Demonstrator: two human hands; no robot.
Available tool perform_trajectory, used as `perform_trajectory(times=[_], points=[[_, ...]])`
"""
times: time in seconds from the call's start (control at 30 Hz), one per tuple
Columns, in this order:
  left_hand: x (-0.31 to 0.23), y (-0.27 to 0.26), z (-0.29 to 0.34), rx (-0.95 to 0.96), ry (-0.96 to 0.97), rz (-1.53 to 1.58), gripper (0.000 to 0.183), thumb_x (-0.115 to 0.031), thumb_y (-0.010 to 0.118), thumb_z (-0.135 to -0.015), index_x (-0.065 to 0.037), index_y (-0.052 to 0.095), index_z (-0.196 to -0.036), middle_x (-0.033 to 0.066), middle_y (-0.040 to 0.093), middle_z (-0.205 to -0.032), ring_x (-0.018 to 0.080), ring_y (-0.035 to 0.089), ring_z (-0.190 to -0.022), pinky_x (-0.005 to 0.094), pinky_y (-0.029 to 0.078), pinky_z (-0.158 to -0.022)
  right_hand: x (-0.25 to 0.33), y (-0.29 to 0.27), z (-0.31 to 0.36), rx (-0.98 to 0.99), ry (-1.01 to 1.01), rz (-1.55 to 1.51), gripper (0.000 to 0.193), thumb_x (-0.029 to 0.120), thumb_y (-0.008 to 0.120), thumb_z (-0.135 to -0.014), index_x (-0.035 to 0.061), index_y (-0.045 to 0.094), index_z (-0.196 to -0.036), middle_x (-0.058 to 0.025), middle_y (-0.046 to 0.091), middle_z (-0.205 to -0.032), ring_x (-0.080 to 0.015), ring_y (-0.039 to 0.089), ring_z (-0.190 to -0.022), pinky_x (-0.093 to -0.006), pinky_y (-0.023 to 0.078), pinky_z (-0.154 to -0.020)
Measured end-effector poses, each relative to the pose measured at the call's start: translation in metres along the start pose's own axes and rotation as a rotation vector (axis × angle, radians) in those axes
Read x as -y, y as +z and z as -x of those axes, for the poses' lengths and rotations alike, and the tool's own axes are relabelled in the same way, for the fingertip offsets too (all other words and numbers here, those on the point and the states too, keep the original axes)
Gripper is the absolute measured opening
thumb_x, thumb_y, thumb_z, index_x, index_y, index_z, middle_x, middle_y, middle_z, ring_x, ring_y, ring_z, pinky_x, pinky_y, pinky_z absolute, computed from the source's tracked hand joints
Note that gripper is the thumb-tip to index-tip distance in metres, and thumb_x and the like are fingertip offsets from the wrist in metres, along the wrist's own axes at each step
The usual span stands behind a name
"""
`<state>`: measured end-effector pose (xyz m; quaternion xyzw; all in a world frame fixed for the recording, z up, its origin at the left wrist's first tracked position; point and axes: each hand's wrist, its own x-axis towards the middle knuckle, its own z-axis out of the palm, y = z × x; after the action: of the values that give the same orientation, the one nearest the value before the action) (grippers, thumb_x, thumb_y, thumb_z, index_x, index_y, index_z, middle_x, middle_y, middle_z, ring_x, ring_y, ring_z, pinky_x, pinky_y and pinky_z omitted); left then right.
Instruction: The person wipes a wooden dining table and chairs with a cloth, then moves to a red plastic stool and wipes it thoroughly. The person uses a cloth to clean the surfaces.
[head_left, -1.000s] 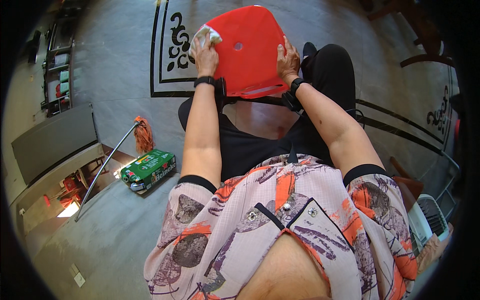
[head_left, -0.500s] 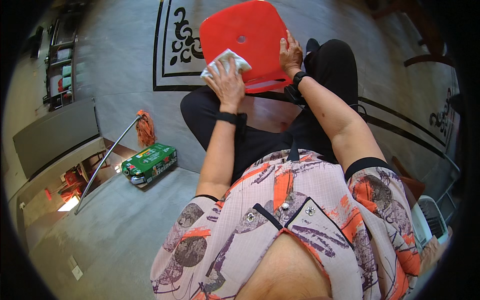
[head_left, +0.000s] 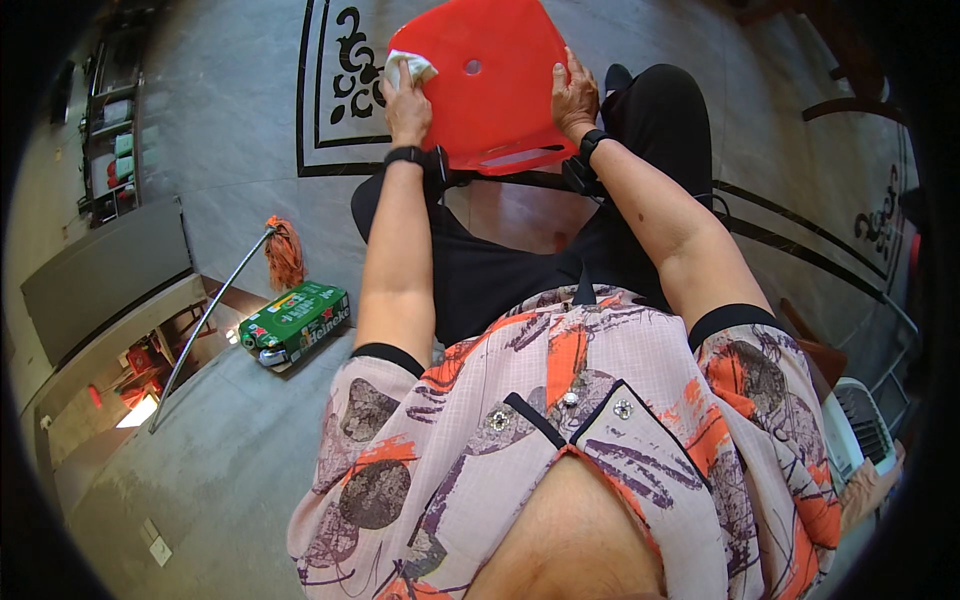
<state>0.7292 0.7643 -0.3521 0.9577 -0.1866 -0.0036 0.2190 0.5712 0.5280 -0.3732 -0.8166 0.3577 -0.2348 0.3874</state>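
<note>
A red plastic stool (head_left: 490, 100) with a small round hole in its seat stands tilted between my knees. My left hand (head_left: 407, 112) presses a folded white cloth (head_left: 413, 67) against the stool's left edge, the fingers closed over it. At the opposite edge my right hand (head_left: 575, 97) grips the seat's rim, fingers along the side. Part of the stool's far end passes out of the picture at the top, and its legs are mostly hidden.
To the left, a green drinks carton (head_left: 295, 325) rests on the grey floor beside an orange-headed mop (head_left: 285, 255). A shelf rack (head_left: 112, 130) stands at the far left. Wooden chair legs (head_left: 850, 108) appear at the upper right, a white plastic box (head_left: 860, 425) at the lower right.
My left hand has slid the cloth left and away from me, from the seat's near left corner to its left edge. My right hand keeps its hold on the stool.
</note>
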Motion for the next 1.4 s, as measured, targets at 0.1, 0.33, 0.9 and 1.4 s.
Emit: perform_trajectory(times=[0.1,0.33,0.9,1.4], points=[[-0.015,0.001,0.062,-0.01,-0.169,0.106,0.061,-0.025,0.049,-0.1,-0.008,0.028,-0.154,0.0347,0.047,-0.128,0.0495,0.054,-0.111,0.0506,0.044,-0.097,-0.003,0.003,0.0,-0.006,-0.002,-0.017,0.048,0.036,0.047,-0.1,0.0118,0.053,-0.141,-0.0233,0.06,-0.126,-0.0402,0.056,-0.117,-0.0457,0.042,-0.106],[-0.067,0.035,0.148,-0.155,-0.312,0.229,0.071,-0.031,0.046,-0.103,0.0,0.011,-0.156,0.0402,0.032,-0.138,0.0545,0.039,-0.124,0.0498,0.034,-0.108,-0.009,0.009,-0.002,-0.022,-0.029,-0.021,0.049,0.036,0.048,-0.099,0.0103,0.053,-0.14,-0.0247,0.06,-0.127,-0.0404,0.056,-0.118,-0.0458,0.041,-0.105],[-0.029,-0.019,-0.071,0.18,-0.355,0.203,0.06,-0.046,0.039,-0.102,-0.028,0.022,-0.157,0.0281,0.044,-0.137,0.0487,0.052,-0.12,0.0554,0.049,-0.093,0.004,-0.004,0.01,0.006,-0.016,-0.042,0.046,0.029,0.05,-0.099,0.0095,0.052,-0.14,-0.0186,0.061,-0.123,-0.0364,0.056,-0.117,-0.045,0.042,-0.103],[-0.172,0.053,-0.086,0.028,0.681,-0.313,0.042,-0.045,0.042,-0.102,-0.025,0.053,-0.137,0.014,0.053,-0.14,0.0404,0.048,-0.128,0.0552,0.038,-0.102,0.017,-0.009,0.035,-0.035,-0.015,-0.024,0.046,0.026,0.054,-0.097,0.0089,0.053,-0.14,-0.019,0.06,-0.124,-0.0367,0.055,-0.115,-0.045,0.042,-0.103]])
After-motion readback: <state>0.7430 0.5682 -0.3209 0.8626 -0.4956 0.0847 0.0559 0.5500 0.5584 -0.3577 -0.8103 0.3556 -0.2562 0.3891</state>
